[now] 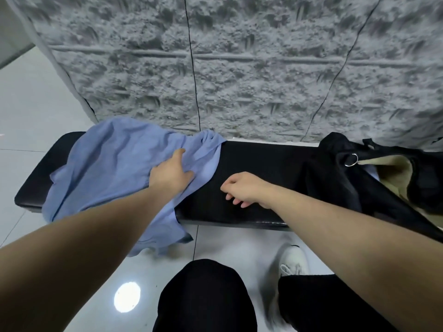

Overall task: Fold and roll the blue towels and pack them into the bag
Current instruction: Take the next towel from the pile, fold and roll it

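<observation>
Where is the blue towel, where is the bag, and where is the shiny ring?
blue towel (107, 164), head view, on its flat middle part left of the hand.
bag (335, 178), head view, on its black outer fabric.
metal ring (351, 160), head view, on the ring's rim.

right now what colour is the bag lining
Cream or beige lining inside the black bag, head view.

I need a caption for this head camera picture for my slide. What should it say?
Left hand pressing a crumpled blue towel on a black bench, right hand empty, open black bag waiting at the right.
</observation>
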Demonstrator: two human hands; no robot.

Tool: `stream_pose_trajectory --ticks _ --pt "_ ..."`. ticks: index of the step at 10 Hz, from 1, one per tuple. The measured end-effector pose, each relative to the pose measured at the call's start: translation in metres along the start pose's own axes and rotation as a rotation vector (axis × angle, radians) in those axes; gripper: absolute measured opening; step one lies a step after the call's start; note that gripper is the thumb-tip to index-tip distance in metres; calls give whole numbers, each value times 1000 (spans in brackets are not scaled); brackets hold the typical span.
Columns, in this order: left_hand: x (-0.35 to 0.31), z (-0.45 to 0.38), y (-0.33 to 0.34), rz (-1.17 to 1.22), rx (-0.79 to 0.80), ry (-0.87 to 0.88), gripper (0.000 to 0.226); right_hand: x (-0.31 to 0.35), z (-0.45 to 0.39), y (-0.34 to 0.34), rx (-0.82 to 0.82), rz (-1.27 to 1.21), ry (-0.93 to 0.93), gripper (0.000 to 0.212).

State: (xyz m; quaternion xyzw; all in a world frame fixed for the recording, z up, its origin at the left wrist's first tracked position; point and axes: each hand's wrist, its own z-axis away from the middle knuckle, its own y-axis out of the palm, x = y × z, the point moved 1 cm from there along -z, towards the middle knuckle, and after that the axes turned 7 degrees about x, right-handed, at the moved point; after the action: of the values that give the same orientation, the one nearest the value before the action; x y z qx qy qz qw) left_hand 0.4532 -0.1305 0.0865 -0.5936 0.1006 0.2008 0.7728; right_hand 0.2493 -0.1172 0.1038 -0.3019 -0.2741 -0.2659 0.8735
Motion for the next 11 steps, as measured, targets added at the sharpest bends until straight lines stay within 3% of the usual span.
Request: stream_pose_trajectory --ticks 1,3,4,5,6,7,9,10,11 --pt "-3 -4 4 108 31 -28 25 -3 0 3 11 -58 12 17" --pt "-36 12 -5 402 121 -30 30 -8 7 5 9 -128 24 30" --pt "-62 24 -10 699 208 -87 30 -8 16 3 20 -224 51 53" --pt "-74 32 -9 928 229 -121 18 -11 24 -1 -2 -351 51 63" --pt "-104 46 -13 1081 235 -166 33 -17 36 -9 -40 -503 51 67" --pt "-125 58 -14 1232 376 -127 28 -26 45 -17 -30 -618 35 73" --pt "-151 73 -24 1405 415 -93 27 -35 61 -28 -13 -921 -42 87" --pt "-163 81 -28 1473 392 -172 37 -36 70 -36 -51 -1086 -104 68" --pt "-176 89 -28 1544 431 -201 29 -34 84 -40 -160 -1186 -160 48"
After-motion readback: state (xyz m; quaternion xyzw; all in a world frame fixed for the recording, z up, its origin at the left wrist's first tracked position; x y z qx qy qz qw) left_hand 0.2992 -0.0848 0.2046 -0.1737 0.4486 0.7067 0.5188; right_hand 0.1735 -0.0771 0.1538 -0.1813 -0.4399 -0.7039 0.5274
